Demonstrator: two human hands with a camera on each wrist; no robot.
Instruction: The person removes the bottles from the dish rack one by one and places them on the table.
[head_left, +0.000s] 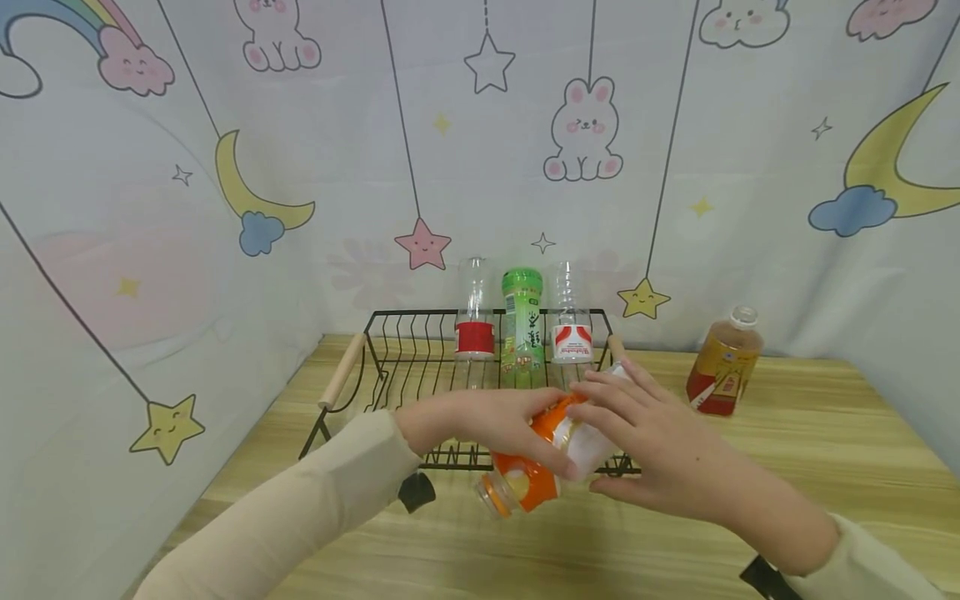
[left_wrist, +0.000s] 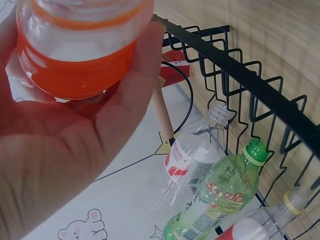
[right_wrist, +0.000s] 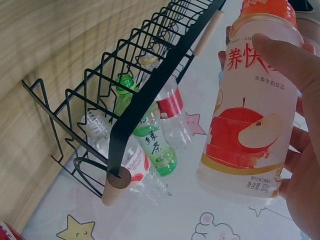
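Note:
Both hands hold one plastic fruit milk drink bottle (head_left: 531,483), tilted with its capless neck toward the lower left. Orange covers the label near the neck; the lower part is white with a red apple, plain in the right wrist view. My left hand (head_left: 491,423) grips the orange part, its thumb along the near side. From the other side, my right hand (head_left: 667,450) lies over the base end, fingers across the top. Its thumb (right_wrist: 280,55) crosses the label in the right wrist view. Just behind the hands stands a black wire rack (head_left: 345,369) with wooden handles.
In the rack lean a clear bottle with a red label (head_left: 475,337), a green bottle (head_left: 522,333) and a clear bottle with a white and red label (head_left: 572,343). An amber-toned bottle (head_left: 723,362) stands right of the rack on the wooden table (head_left: 817,467). Printed fabric (head_left: 525,192) hangs behind.

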